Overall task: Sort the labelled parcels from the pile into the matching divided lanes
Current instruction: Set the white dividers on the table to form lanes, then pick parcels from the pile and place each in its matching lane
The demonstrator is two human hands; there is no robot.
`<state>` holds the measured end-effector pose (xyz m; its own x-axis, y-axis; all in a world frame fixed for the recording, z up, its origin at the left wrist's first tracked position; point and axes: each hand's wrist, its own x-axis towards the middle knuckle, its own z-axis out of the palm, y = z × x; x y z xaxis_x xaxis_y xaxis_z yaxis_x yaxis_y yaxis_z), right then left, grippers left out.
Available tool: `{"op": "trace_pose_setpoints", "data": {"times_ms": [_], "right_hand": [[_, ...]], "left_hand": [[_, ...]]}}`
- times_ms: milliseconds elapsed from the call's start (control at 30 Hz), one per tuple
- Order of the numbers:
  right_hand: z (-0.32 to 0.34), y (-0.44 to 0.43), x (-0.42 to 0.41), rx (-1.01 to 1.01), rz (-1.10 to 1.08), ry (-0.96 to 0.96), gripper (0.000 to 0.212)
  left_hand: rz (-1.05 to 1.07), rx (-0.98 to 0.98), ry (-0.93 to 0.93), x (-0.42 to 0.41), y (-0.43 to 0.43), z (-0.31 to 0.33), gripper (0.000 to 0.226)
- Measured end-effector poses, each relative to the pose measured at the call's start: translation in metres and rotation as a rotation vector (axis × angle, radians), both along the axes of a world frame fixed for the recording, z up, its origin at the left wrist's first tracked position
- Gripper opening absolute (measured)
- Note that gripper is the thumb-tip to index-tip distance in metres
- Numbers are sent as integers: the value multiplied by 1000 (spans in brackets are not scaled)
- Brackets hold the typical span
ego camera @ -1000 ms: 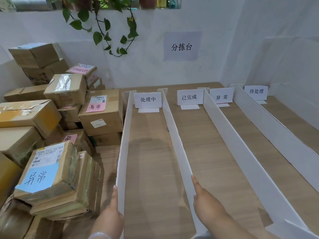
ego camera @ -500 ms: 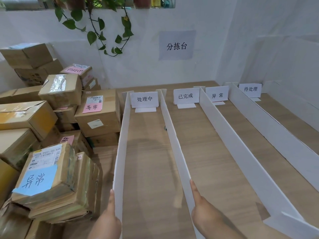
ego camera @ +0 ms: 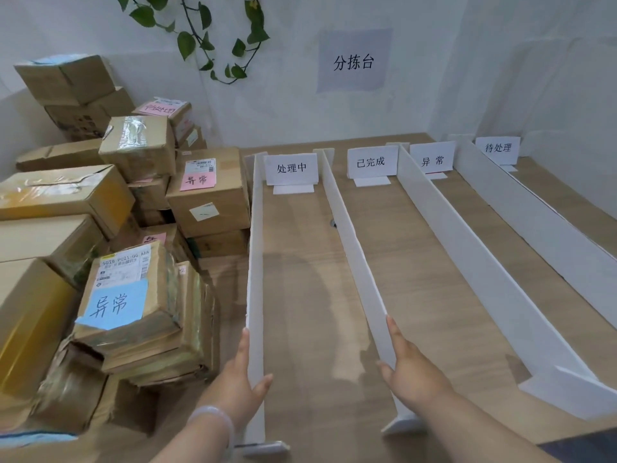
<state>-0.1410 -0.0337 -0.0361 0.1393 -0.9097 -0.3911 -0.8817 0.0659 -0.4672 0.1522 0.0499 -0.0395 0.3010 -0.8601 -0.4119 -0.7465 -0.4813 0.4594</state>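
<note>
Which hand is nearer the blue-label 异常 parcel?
Left. The left hand holds the leftmost divider, just right of the blue-label parcel; the right hand holds the second divider, one lane farther right.

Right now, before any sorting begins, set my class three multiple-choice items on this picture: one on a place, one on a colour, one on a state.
1. Which lane lies between the left hand and the right hand?
A 处理中
B 已完成
C 待处理

2. The nearer 异常 label is:
A pink
B blue
C green

3. The lanes are:
A full of parcels
B half full
C without parcels

Answers:
1 A, each hand holds one of that lane's dividers.
2 B, the slip on the near stack is blue.
3 C, no parcel lies between the dividers.
</note>
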Motion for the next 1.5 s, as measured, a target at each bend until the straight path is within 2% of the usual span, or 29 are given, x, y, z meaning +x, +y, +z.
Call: {"op": "trace_pose_setpoints", "data": {"times_ms": [200,367,567,733,933,1033,1167,1300,1500], "right_hand": [[-5,11,4,26,1,64,89],[-7,12,2,15,23,60,88],[16,-3,12,-177,136,249,79],[43,-9,60,-335,343,120,77],[81,-2,124,-322,550,-121,70],[98,8,153,-311,626,-212,67],[117,20,193,-289,680,-305,65],[124,22,231,-282,674,-360,66],[124,25,279,-107,457,-491,67]], "left_hand": [[-46,-11,-53,4,9,-8,98],[-44,-24,-25,5,10,-7,102],[-98,-250,-128,9,9,20,93],[-35,-455,-226,0,26,71,78],[98,-704,-267,6,55,118,61],[226,-783,-339,24,64,125,63],[404,-634,-318,48,68,131,64],[509,-489,-153,61,62,131,72],[549,-428,-20,79,52,126,75]]}}
